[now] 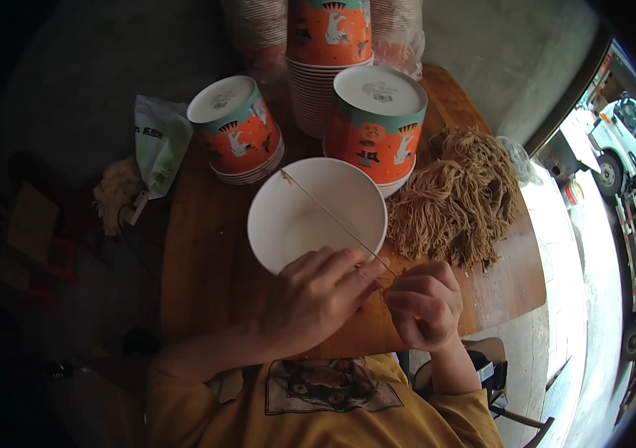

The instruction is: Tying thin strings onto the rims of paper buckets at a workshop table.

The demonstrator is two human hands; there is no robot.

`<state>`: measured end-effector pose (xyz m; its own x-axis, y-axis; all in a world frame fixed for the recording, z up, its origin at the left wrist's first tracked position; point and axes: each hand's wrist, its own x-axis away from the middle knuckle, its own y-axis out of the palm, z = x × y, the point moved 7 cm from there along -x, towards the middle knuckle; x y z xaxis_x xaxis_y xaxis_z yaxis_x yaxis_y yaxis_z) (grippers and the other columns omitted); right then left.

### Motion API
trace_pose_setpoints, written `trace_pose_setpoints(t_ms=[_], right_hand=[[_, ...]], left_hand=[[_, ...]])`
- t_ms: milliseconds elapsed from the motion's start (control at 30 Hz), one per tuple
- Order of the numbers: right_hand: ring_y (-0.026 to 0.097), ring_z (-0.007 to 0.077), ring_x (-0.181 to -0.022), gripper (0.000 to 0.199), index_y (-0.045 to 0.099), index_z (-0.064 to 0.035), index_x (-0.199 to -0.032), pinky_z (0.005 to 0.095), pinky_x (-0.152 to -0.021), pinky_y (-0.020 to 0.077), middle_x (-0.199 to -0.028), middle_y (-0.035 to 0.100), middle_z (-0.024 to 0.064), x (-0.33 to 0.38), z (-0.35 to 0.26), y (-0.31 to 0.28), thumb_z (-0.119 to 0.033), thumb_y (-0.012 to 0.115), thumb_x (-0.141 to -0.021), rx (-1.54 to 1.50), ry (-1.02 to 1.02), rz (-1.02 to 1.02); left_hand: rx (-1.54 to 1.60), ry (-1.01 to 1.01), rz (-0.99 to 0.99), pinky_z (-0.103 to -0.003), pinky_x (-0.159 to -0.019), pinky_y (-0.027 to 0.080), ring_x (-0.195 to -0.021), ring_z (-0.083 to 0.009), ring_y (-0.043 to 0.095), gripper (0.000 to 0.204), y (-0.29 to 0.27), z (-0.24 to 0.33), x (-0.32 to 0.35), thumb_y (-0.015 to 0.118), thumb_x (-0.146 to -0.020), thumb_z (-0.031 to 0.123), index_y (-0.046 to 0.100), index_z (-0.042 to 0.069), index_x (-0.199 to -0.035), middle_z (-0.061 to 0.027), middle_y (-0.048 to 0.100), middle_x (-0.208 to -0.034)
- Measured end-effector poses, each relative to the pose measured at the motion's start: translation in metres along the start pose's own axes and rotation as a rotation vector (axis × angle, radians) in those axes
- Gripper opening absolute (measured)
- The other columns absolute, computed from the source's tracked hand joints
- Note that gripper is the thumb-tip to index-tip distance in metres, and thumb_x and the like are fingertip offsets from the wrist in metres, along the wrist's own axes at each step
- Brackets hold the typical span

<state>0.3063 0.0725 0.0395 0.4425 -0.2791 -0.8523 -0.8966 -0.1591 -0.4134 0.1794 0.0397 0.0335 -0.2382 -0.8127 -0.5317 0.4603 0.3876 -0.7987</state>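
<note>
We see a wooden table point(508, 299) before a plain grey wall point(512, 52). To our right, bright daylight falls on the concrete floor point(516, 349), with a white truck point(634, 142) outside; our left lies dim.

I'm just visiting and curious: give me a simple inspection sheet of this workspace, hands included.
Surface: brown wooden table, its edges bent by the lens.
Job's things: tan strand stretched above an open white tub; heap of tan strands to the right.
Clutter: two upturned orange-and-teal tubs, left and right, before a tall stack of tubs; white-and-green plastic bag at the left.
Grippers: bare hands; right hand closed on the strand's near end; left hand at the strand, its grip unclear.
Cables: nothing seen; the left side is too dark to be sure.
Surroundings: grey wall; white truck outside, right.
</note>
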Motion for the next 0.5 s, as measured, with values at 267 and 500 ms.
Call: trace_pose_setpoints(t_ms=[267,500], right_hand=[[0.054,0.0153,-0.07,0.025,0.065,-0.0153,-0.088,0.0248,-0.059,0.0455,-0.075,0.06,-0.0033,-0.007,-0.013,0.002,-0.008,0.066,-0.065,0.102,-0.143,-0.013],[0.052,0.014,-0.074,0.025,0.066,-0.0181,-0.089,0.0242,-0.059,0.0452,-0.076,0.057,-0.006,-0.005,-0.016,0.0,-0.013,0.066,-0.065,0.129,-0.213,0.024]], left_hand=[[-0.029,0.008,0.081,-0.03,-0.064,0.049,-0.072,-0.0167,0.062,0.038,0.005,-0.005,0.01,0.068,-0.076,0.008,0.064,0.01,-0.114,0.0001,0.063,-0.084],[-0.079,-0.007,0.054,-0.03,-0.068,0.047,-0.071,-0.0156,0.061,0.047,0.0,-0.013,0.018,0.067,-0.075,0.005,0.061,0.012,-0.121,0.0009,0.063,-0.083]])
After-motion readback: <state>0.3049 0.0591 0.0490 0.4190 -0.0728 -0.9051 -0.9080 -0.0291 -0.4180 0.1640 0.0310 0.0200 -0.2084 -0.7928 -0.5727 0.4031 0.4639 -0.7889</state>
